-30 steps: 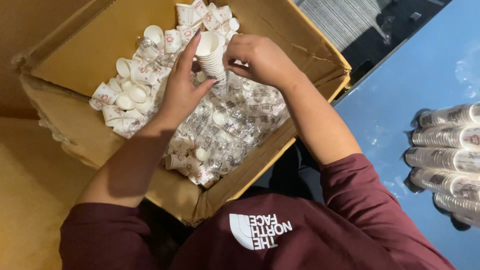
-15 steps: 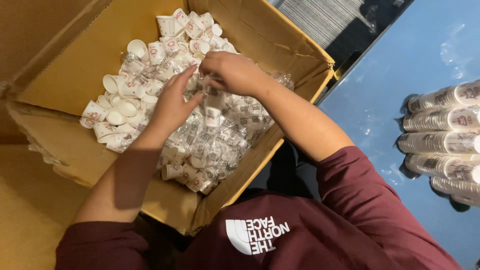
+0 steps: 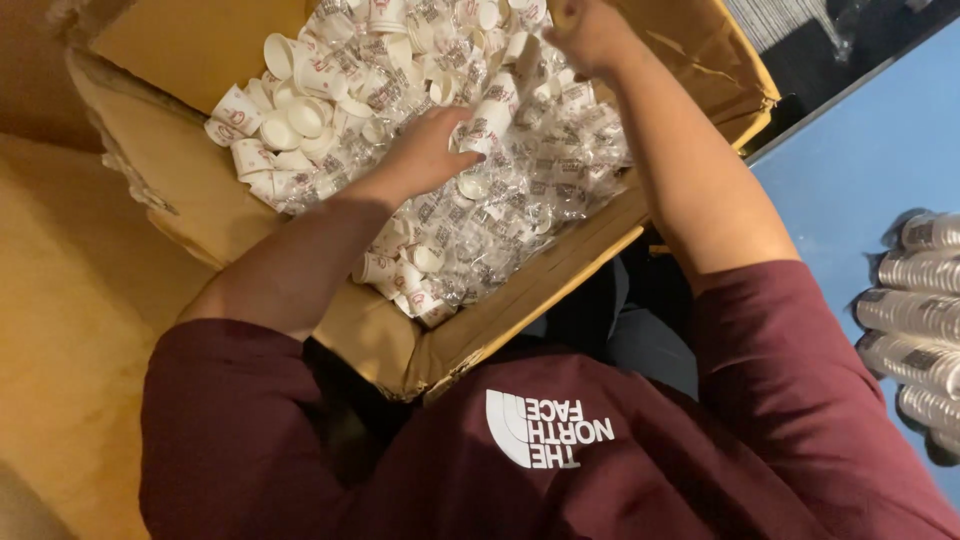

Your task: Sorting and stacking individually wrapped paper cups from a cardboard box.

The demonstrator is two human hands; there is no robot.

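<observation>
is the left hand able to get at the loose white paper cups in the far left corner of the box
Probably yes: the left hand rests on the wrapped cups beside the loose paper cups, and the open cardboard box has nothing lying over them.

Box (image 3: 190, 200): brown corrugated cardboard, matt, rough at torn edges.
Small cups (image 3: 290, 115): white paper, matt, red print.
Cup wrap (image 3: 520, 200): clear plastic film, glossy, crinkled.
Sleeved stacks (image 3: 915, 320): shiny plastic over paper cups.
Sweatshirt (image 3: 600, 470): maroon cloth, matt, soft.
Table (image 3: 860, 160): blue, smooth, slight sheen.
</observation>
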